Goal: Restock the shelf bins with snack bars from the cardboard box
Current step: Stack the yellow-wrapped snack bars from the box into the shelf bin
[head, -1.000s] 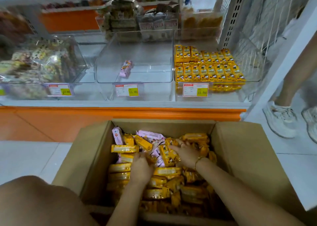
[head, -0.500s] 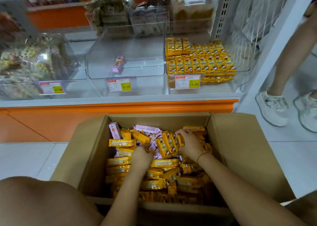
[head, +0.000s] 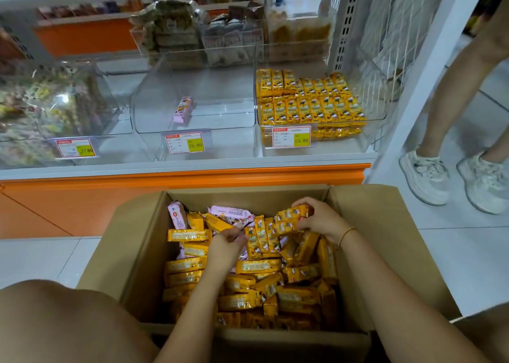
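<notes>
An open cardboard box [head: 132,241] on the floor holds several yellow snack bars [head: 257,266] mixed with a few pink ones [head: 230,214]. My right hand [head: 319,219] grips a bunch of yellow bars [head: 289,219] at the box's far side. Among the bars near the middle, my left hand [head: 225,242] has its fingers curled into the pile; what it holds is hidden. On the shelf, the right clear bin [head: 377,120] is packed with rows of yellow bars [head: 308,101]. The middle clear bin [head: 220,142] holds a single pink bar [head: 183,110].
The left bin [head: 41,109] holds mixed sweets. More packets sit in bins on the shelf behind [head: 170,32]. Another person's legs and white shoes [head: 424,174] stand on the tiled floor at the right. My knee [head: 55,321] is at the lower left.
My right hand has gathered yellow bars together and lifted them slightly toward the box's far right. My left hand has shifted a little forward in the pile.
</notes>
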A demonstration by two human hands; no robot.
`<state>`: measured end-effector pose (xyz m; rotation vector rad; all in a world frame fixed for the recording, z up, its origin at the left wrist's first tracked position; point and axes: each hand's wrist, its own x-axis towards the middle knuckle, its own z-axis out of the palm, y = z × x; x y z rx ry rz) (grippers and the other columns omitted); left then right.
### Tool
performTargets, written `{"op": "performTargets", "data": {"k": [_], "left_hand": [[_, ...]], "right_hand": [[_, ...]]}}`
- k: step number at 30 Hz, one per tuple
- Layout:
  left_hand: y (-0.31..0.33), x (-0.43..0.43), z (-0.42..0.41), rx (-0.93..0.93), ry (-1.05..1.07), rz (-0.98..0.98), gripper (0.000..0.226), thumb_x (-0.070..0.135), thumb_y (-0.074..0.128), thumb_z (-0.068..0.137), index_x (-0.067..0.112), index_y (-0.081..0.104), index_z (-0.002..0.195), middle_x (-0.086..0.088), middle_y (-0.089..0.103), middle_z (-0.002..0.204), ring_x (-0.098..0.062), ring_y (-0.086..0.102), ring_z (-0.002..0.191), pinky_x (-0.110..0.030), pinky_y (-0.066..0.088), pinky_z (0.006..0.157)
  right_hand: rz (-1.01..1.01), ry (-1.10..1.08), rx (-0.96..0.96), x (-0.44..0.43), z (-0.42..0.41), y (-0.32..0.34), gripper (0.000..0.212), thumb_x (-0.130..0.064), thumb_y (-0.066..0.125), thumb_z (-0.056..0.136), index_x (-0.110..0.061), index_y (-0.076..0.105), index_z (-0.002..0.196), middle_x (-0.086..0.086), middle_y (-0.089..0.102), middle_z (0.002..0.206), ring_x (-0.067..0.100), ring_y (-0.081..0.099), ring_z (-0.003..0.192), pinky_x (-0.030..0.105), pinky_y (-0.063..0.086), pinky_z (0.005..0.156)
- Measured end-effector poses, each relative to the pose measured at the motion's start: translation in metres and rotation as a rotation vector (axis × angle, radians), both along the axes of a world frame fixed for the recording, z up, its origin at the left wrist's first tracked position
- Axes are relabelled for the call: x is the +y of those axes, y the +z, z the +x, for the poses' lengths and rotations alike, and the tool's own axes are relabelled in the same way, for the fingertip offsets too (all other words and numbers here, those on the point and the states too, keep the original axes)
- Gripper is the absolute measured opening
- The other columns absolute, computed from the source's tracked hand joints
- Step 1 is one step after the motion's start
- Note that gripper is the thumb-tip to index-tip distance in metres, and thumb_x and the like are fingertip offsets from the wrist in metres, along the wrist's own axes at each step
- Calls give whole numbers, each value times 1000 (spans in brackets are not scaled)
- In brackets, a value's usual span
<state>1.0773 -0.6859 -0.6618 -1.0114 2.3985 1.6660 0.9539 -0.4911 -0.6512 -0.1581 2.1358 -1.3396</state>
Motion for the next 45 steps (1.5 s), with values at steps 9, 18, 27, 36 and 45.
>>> {"op": "performTargets", "data": {"k": [9,18,27,36,45], "left_hand": [[49,9,-10,188,101,807,18,14,59,90,3,62,104,-17,73,95,-24,72,80,-26,59,62],[101,1,-14,313,52,737,40,20,67,73,-1,65,107,-19,72,97,-26,72,83,-28,59,73],[154,20,-32,452,28,678,20,8,60,87,-3,65,104,-13,73,94,-22,71,85,-26,59,70],[199,11,-96,482,-133,48,31,13,71,83,2,64,111,-11,70,97,-16,66,83,-30,54,80],[202,8,-165,354,-126,-462,15,13,61,87,6,71,96,-12,71,91,-25,62,76,-27,39,61]], "right_hand": [[-500,247,-236,4,6,60,52,18,59,79,-17,56,117,8,53,116,19,62,103,33,57,84],[-497,369,-41,-10,7,101,60,7,63,66,-26,57,116,8,54,120,21,59,104,44,48,87],[83,210,931,-13,12,145,68,-22,82,69,-42,48,124,-16,37,128,4,36,115,14,34,88],[293,222,1237,0,-68,193,64,-14,75,65,-35,54,122,-2,36,133,13,30,107,30,36,93],[710,364,1055,-1,-179,216,50,-14,67,82,-28,55,129,8,42,130,28,43,118,31,35,101]]}}
